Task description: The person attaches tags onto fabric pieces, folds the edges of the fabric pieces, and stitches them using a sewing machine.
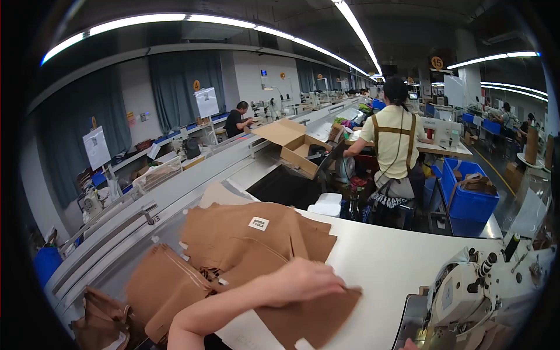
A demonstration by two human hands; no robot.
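Note:
My left hand point(306, 281) reaches in from the bottom, its fingers closed on the edge of a brown fabric piece point(312, 318) lying on the white tabletop. A larger pile of brown fabric pieces point(242, 227) lies just beyond, with a small white label point(259, 223) on top. More brown pieces point(166, 283) with pale edge lines are heaped to the left. Of my right hand point(410, 345) only a bit of finger shows at the bottom edge, beside the sewing machine point(466, 297); what it touches is hidden.
An open cardboard box point(298, 154) stands past the table, near a dark panel point(284, 188). A co-worker in a pale yellow top point(392, 143) sits ahead, back turned. To that person's right is a blue crate point(466, 201) with brown pieces. A metal rail point(157, 213) runs along the left.

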